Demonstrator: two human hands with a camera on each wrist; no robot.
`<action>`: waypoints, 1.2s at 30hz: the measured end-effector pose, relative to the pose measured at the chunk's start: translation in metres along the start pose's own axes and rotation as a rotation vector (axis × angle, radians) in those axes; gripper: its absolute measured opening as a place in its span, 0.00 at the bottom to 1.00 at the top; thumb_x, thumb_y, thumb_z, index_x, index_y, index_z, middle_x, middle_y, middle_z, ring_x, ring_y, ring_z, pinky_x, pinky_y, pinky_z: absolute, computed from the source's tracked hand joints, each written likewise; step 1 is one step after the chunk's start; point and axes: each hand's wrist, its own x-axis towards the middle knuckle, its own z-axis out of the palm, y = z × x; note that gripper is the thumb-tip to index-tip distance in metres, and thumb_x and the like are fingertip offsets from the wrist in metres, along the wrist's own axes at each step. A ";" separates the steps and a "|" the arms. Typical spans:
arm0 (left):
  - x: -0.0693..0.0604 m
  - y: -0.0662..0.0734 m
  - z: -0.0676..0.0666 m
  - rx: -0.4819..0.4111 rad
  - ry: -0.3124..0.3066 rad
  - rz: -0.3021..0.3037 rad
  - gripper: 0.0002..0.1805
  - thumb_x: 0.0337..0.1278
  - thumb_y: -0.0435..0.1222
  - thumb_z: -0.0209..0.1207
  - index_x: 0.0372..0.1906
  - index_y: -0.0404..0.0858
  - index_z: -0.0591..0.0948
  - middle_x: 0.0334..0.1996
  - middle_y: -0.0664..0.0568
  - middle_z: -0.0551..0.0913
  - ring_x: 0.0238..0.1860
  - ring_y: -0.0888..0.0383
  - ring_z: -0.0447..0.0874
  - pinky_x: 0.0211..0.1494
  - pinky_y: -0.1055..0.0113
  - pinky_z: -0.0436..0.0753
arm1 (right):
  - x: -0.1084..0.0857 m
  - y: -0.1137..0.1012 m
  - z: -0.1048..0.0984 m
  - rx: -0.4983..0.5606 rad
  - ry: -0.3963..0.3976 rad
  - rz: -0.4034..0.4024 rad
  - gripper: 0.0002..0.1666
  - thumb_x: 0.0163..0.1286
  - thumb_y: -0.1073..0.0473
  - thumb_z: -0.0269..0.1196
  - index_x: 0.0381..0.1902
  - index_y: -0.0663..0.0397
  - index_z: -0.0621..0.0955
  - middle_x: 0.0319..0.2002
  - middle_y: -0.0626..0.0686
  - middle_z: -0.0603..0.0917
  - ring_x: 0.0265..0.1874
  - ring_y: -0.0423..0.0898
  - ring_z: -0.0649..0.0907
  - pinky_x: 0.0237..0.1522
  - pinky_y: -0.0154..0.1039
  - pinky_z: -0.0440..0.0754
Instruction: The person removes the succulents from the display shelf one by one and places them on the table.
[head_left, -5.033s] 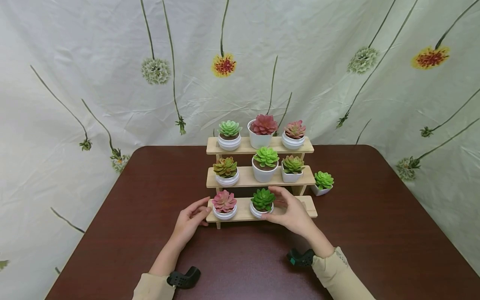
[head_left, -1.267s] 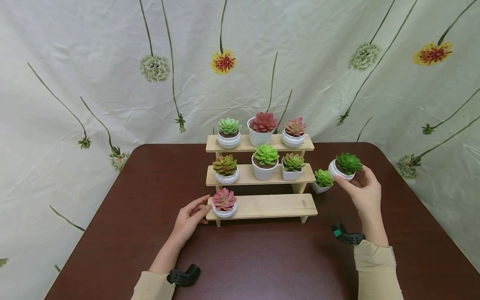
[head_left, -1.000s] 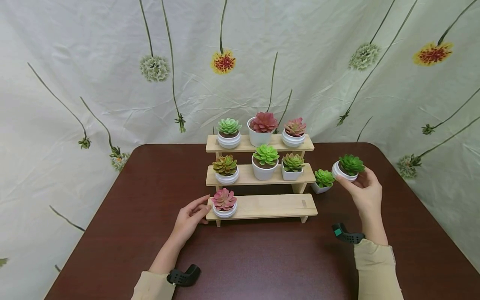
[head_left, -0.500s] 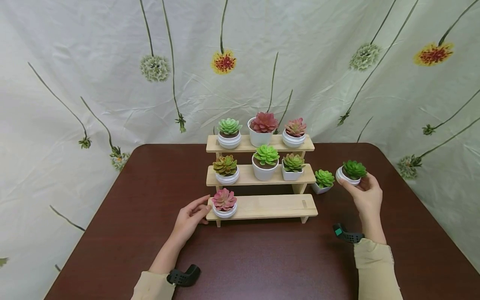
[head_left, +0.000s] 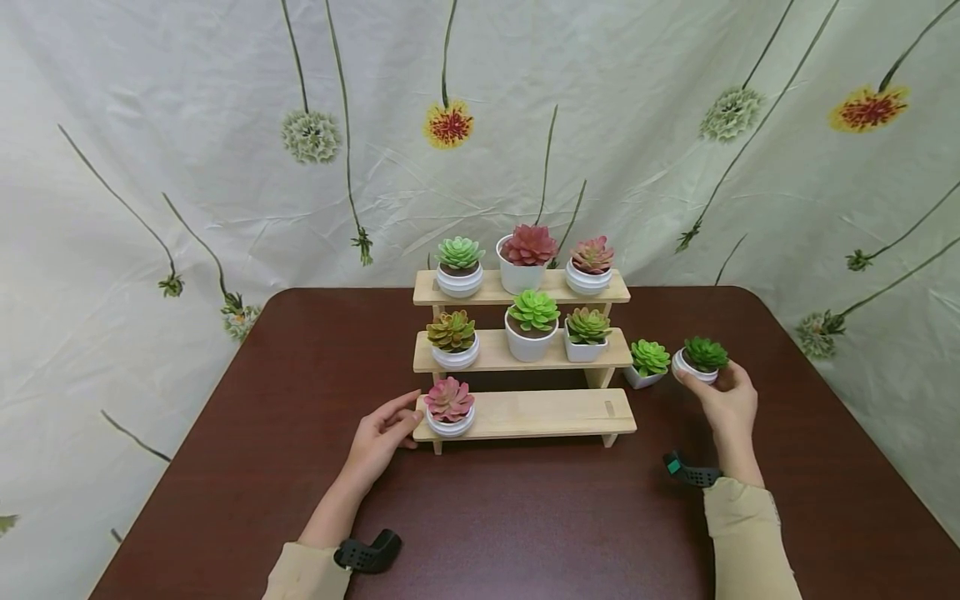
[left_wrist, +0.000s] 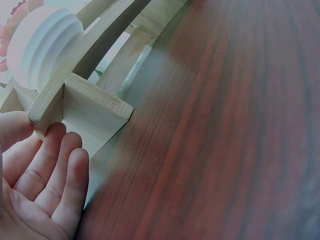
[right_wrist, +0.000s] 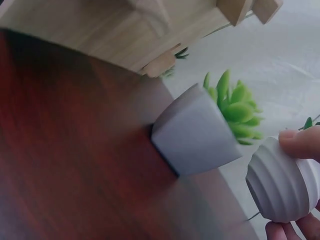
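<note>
My right hand (head_left: 729,406) grips a ribbed white pot (right_wrist: 280,182) with a dark green succulent (head_left: 705,354), right of the stand; whether the pot touches the table I cannot tell. Just left of it, a square white pot (right_wrist: 195,135) with a bright green succulent (head_left: 650,357) stands on the table. My left hand (head_left: 381,439) holds the left end of the lowest shelf (head_left: 543,414) of a three-tier wooden stand. In the left wrist view its fingers lie curled at the shelf's corner (left_wrist: 46,107). A pink succulent (head_left: 448,400) stands beside that hand on the shelf.
The middle shelf (head_left: 491,352) and top shelf (head_left: 487,287) each carry three potted succulents. Around the stand lies the dark red-brown tabletop (head_left: 510,517). Behind it hangs a pale cloth (head_left: 615,150) printed with flowers.
Since the earliest frame, my right hand has taken the dark green succulent off the lowest shelf and carried it right. Recently it has come lower, toward the near side. My left hand has stayed put.
</note>
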 end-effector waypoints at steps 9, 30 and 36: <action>0.000 0.000 0.000 0.004 0.001 -0.002 0.22 0.62 0.27 0.55 0.60 0.24 0.71 0.35 0.38 0.81 0.27 0.60 0.80 0.32 0.62 0.84 | -0.025 -0.027 -0.002 -0.033 -0.035 0.050 0.42 0.54 0.55 0.71 0.64 0.63 0.68 0.54 0.60 0.73 0.43 0.44 0.72 0.35 0.29 0.71; 0.000 0.000 0.000 0.008 0.005 -0.003 0.22 0.61 0.27 0.56 0.60 0.25 0.71 0.35 0.39 0.82 0.26 0.60 0.80 0.31 0.63 0.84 | -0.026 -0.012 0.005 -0.095 -0.039 0.034 0.44 0.55 0.52 0.70 0.64 0.65 0.66 0.56 0.66 0.71 0.54 0.57 0.70 0.52 0.51 0.69; 0.000 0.000 0.000 0.007 0.011 0.003 0.22 0.61 0.27 0.56 0.59 0.24 0.71 0.34 0.38 0.82 0.26 0.61 0.80 0.31 0.64 0.84 | -0.027 -0.012 0.007 -0.105 -0.046 0.005 0.43 0.56 0.54 0.70 0.65 0.66 0.65 0.57 0.68 0.71 0.55 0.59 0.71 0.55 0.54 0.69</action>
